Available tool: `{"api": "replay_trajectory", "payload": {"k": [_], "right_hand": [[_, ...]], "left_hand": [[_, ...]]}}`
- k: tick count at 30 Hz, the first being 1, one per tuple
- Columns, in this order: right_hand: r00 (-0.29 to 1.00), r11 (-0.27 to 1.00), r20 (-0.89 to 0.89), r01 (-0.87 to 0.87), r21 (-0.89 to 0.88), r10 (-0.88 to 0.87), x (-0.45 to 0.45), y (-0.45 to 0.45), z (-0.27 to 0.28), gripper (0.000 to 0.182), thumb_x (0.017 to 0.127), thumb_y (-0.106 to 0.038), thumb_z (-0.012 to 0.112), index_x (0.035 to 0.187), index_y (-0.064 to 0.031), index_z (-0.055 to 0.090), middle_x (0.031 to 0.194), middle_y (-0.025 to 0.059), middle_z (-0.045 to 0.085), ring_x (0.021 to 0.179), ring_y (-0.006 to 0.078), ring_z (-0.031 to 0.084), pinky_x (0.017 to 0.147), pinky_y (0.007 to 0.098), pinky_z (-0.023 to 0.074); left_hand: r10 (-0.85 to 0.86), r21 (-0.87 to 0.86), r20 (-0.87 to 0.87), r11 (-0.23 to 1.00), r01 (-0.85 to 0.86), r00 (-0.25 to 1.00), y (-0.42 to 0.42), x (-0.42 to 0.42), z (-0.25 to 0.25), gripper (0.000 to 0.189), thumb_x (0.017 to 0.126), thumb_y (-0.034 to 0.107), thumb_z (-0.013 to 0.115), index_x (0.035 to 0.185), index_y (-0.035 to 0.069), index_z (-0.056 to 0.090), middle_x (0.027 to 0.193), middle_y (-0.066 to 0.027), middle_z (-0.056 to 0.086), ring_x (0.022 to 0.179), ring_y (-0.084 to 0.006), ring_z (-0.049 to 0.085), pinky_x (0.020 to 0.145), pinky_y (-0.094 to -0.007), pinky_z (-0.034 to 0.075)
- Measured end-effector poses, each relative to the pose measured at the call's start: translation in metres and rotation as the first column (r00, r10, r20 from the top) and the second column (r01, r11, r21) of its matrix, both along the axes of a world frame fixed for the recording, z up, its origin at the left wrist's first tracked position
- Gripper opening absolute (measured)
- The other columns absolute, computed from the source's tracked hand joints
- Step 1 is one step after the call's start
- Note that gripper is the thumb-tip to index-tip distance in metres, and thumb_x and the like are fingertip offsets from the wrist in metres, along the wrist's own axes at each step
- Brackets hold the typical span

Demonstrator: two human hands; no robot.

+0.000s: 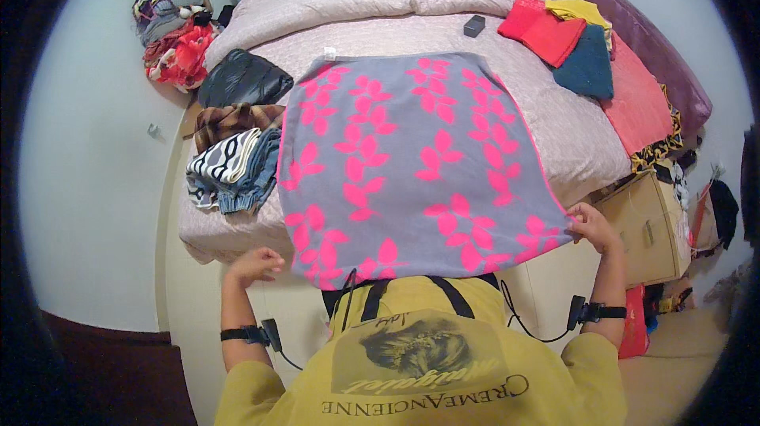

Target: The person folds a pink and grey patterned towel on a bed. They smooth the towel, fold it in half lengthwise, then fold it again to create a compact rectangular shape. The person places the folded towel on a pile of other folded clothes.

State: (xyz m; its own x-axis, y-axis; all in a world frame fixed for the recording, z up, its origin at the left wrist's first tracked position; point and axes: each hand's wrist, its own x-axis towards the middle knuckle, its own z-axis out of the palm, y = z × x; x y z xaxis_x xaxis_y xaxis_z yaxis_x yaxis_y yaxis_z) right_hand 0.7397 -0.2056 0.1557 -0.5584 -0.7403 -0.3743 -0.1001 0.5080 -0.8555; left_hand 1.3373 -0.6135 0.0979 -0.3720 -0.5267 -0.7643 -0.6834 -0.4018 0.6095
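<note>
A grey blanket (404, 141) with bright pink leaf sprays and a pink edge lies spread over the near side of the bed. Its near part hangs past the mattress, close to my waist. My right hand (591, 229) pinches the near right corner between thumb and fingers. Off the near left corner, my left hand (258, 264) hovers over the floor with fingers loosely curled, holding nothing and apart from the fabric. A small white tag (330, 54) shows at the blanket's far left corner.
Folded clothes (237, 156) and a black bundle (244, 78) sit left of the blanket. Folded red cloth (543, 28), a dark teal cloth (585, 64) and a small black box (474, 26) lie beyond to the right. A wooden cabinet (641, 230) stands near my right hand.
</note>
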Motion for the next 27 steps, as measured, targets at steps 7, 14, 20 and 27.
{"api": "replay_trajectory", "payload": {"k": [7, 14, 20, 27], "right_hand": [[0.999, 0.983, -0.02, 0.03, 0.181, -0.026, -0.016, 0.024, -0.044, 0.048, 0.069, -0.007, 0.075, 0.108, -0.0001, 0.049, 0.071, 0.0055, 0.056, 0.058, 0.0134, 0.056, 0.046, 0.0259, 0.0481], [0.988, 0.978, 0.024, 0.146, 0.149, -0.151, -0.005, 0.027, -0.045, 0.042, 0.067, -0.002, 0.074, 0.1, -0.0022, 0.049, 0.072, 0.0031, 0.052, 0.058, 0.0142, 0.057, 0.047, 0.0288, 0.0514], [0.984, 0.986, 0.098, 0.137, 0.094, -0.146, -0.003, 0.027, -0.042, 0.038, 0.066, 0.004, 0.071, 0.096, -0.0029, 0.049, 0.07, 0.0047, 0.058, 0.055, 0.0148, 0.057, 0.046, 0.0286, 0.0504], [0.991, 0.957, 0.128, -0.071, 0.282, 0.036, -0.021, 0.028, -0.024, 0.014, 0.07, -0.003, 0.071, 0.076, -0.0047, 0.058, 0.063, 0.0027, 0.058, 0.051, 0.0136, 0.056, 0.046, 0.0274, 0.0492]], "left_hand": [[-0.049, 0.023, -0.011, 0.999, 0.049, 0.999, 0.022, -0.012, -0.06, 0.049, 0.073, 0.026, 0.074, 0.112, 0.01, 0.05, 0.107, -0.0027, 0.056, 0.103, -0.0184, 0.052, 0.084, -0.0405, 0.044], [0.134, 0.06, -0.136, 0.99, -0.127, 0.982, 0.03, -0.005, -0.077, 0.036, 0.075, 0.015, 0.07, 0.106, 0.012, 0.053, 0.097, 0.0015, 0.059, 0.098, -0.0144, 0.054, 0.081, -0.0376, 0.044], [0.084, 0.195, -0.167, 0.98, -0.051, 0.982, 0.025, 0.021, -0.072, 0.034, 0.069, 0.012, 0.074, 0.099, 0.014, 0.058, 0.088, 0.0055, 0.057, 0.082, -0.0103, 0.052, 0.076, -0.0299, 0.044], [0.074, 0.138, -0.179, 0.989, -0.049, 0.981, 0.006, 0.038, -0.017, 0.034, 0.071, 0.013, 0.073, 0.102, 0.013, 0.061, 0.082, 0.0074, 0.057, 0.072, -0.0082, 0.052, 0.066, -0.0221, 0.044]]}}
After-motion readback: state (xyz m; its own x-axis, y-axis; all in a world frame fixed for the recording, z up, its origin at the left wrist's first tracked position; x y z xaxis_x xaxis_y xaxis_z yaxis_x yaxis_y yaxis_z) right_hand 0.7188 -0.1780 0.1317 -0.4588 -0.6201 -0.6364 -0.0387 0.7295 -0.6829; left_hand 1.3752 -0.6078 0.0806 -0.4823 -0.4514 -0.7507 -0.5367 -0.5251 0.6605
